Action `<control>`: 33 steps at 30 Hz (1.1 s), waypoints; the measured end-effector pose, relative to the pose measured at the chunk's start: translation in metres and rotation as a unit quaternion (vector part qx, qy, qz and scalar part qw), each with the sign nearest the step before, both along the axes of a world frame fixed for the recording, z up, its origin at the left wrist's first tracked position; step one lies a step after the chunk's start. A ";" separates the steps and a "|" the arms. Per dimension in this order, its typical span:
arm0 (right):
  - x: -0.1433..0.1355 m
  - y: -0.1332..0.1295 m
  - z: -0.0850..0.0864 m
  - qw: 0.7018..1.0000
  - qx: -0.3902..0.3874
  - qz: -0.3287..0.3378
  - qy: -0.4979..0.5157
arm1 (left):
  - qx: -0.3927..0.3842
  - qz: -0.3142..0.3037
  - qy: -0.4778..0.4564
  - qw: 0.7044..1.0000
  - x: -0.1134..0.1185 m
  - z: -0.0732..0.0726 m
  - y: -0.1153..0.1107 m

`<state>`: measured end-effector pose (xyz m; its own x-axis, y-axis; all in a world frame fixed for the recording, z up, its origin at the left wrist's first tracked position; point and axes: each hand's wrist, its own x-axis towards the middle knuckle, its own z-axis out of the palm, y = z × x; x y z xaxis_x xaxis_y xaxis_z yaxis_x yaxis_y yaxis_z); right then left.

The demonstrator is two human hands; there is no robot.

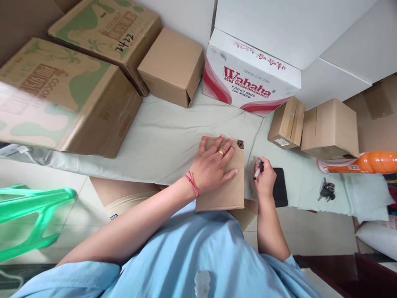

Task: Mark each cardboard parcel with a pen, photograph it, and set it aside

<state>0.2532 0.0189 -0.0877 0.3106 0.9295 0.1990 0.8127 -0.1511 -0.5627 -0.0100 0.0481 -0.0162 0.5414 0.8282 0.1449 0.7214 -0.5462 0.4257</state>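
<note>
While left hand (pixel 214 165) flattens parcel (pixel 228 190); Wahaha carton (pixel 248 82) behind.

Cloth-covered bed (pixel 173 124) under cardboard boxes (pixel 172 66)

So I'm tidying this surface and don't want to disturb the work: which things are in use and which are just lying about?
In use:
left hand flat on the brown package
right hand holding the pen

Lying about:
keys
orange bottle
black tablet
Wahaha box
small cardboard boxes
coconut cartons
</note>
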 end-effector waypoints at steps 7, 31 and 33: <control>0.053 -0.032 -0.003 0.997 -0.059 -0.042 -0.019 | 0.014 0.001 0.012 1.000 -0.002 -0.002 0.000; 0.084 -0.111 -0.029 0.964 -0.169 -0.187 -0.089 | 0.054 -0.077 -0.101 0.990 -0.023 0.004 -0.061; 0.082 -0.110 -0.028 0.964 -0.160 -0.195 -0.082 | 0.064 -0.086 -0.075 0.991 -0.018 -0.001 -0.065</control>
